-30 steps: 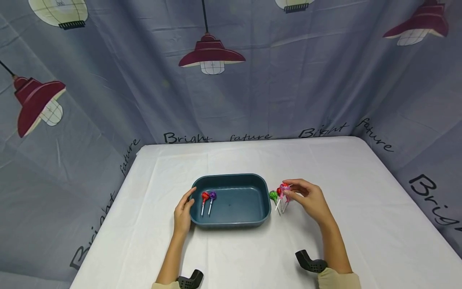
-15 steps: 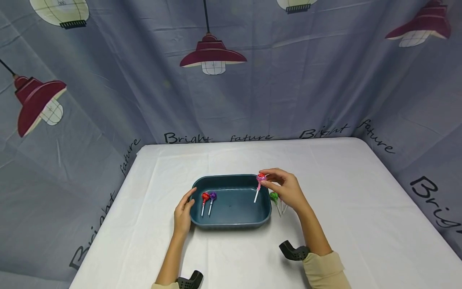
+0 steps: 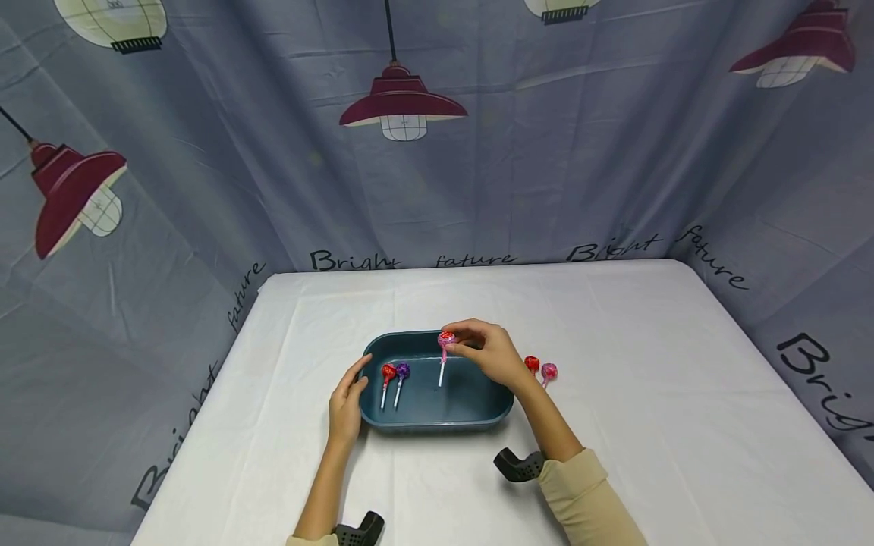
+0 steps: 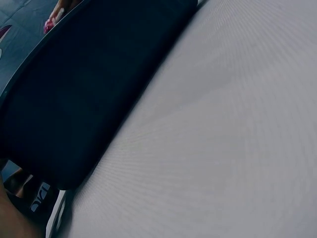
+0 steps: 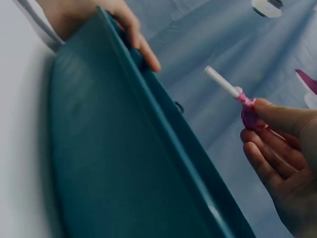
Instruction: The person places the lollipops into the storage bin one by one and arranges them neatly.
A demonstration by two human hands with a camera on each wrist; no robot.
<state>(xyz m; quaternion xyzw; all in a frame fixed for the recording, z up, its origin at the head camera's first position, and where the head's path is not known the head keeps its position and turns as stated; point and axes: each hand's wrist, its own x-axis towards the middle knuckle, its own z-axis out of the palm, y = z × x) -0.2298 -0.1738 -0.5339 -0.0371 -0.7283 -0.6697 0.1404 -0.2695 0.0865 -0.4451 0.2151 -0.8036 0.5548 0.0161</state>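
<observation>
My right hand [image 3: 485, 350] pinches a pink-wrapped lollipop [image 3: 447, 341] by its candy head, above the dark teal tray [image 3: 437, 423]. Its white stick points downward. The right wrist view shows thumb and fingertips on the pink wrapper [image 5: 251, 119]. Inside the tray, toward its left end, lie a red lollipop [image 3: 388, 371] and a purple lollipop [image 3: 402, 370] side by side. My left hand [image 3: 345, 406] holds the tray's left end, fingers at the rim. To the tray's right, a red lollipop [image 3: 532, 363] and a pink lollipop [image 3: 549, 371] lie on the table, partly hidden behind my right forearm.
A white cloth covers the table [image 3: 683, 425]. Behind it hangs a grey-blue curtain [image 3: 546, 174] printed with lamps and lettering. A black camera mount [image 3: 519, 465] sits on my right wrist, and another black mount [image 3: 362, 528] on my left.
My right hand has lifted the pink lollipop from the group at the right and carried it left over the tray. The green lollipop is now hidden by my arm. The left hand stays put.
</observation>
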